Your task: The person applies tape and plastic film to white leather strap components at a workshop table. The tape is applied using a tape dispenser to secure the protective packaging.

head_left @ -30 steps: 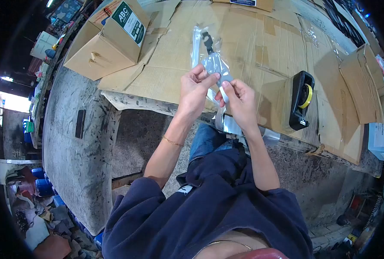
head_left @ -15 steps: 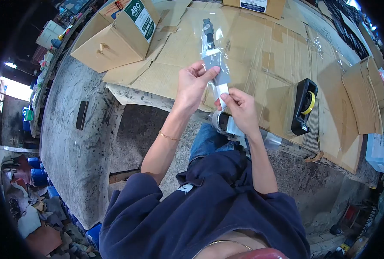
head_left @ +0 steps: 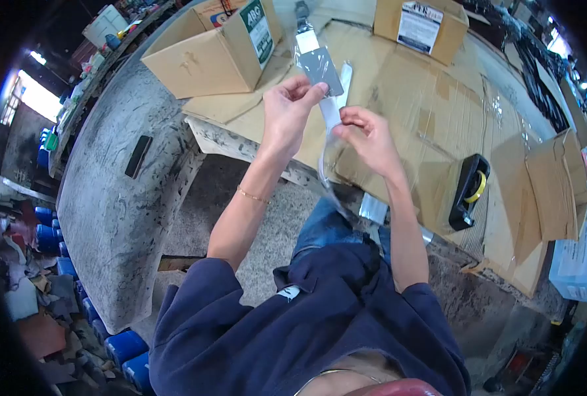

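My left hand [head_left: 288,109] pinches the lower edge of a clear plastic packet by thumb and fingers. Inside the packet sit a flat grey card [head_left: 321,70], a small white piece [head_left: 308,42] and a dark strap-like item [head_left: 301,14] at the far end. Just below, my right hand [head_left: 366,135] has thumb and fingers closed on the end of a white strip [head_left: 331,113] that runs up to the packet. From near the right fingers a thin clear band [head_left: 324,175] curves down past the table edge.
Cardboard sheets [head_left: 399,125] cover the table. An open carton [head_left: 204,69] with a green label stands at the left, another carton [head_left: 417,33] at the back. A black tape dispenser [head_left: 468,193] with yellow tape lies to the right. A dark bar [head_left: 138,156] rests on the grey surface at left.
My view has shifted, showing more of the back carton. The packet tilts further left, and the white strip shows longer between my hands. Another pale strip now shows behind the packet.
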A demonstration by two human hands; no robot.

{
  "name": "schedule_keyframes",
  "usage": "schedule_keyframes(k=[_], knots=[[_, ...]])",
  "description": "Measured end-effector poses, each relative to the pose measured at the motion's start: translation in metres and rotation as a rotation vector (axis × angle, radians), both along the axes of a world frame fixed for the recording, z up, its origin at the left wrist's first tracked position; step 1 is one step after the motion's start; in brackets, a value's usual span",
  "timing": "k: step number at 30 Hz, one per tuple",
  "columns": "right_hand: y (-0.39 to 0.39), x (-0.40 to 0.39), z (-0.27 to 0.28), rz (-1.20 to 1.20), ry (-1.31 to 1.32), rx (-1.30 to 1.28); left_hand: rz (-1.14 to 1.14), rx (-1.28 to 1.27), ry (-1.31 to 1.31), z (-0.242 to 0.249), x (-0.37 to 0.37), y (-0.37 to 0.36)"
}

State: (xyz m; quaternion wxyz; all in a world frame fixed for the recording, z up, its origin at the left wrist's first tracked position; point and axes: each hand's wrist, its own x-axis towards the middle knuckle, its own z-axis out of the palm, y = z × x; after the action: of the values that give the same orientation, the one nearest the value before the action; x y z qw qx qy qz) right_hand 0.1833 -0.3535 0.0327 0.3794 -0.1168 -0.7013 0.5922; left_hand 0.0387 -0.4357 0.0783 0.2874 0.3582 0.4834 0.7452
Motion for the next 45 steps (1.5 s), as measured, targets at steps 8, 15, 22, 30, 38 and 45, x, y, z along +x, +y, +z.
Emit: schedule_keyframes(k=[8,15,22,30,38,45], knots=[[0.037,-0.06,0.134,-0.144,0.078,0.069,-0.028,0.135,0.292,0.131,-0.044,0.03],[0.068,-0.061,0.212,-0.079,-0.018,0.291,0.058,0.207,0.393,0.206,-0.071,0.065],[0.134,-0.072,0.223,-0.195,0.047,0.228,-0.135,0.01,0.399,0.192,-0.072,0.122],[0.181,-0.062,0.208,0.217,0.069,-0.191,-0.207,-0.068,0.346,0.158,-0.068,0.147],[0.211,-0.079,0.187,0.124,0.056,-0.188,-0.178,-0.013,0.48,0.117,-0.051,0.145],[0.204,-0.056,0.165,-0.047,-0.256,-0.034,0.03,-0.016,0.473,0.093,-0.059,0.157]])
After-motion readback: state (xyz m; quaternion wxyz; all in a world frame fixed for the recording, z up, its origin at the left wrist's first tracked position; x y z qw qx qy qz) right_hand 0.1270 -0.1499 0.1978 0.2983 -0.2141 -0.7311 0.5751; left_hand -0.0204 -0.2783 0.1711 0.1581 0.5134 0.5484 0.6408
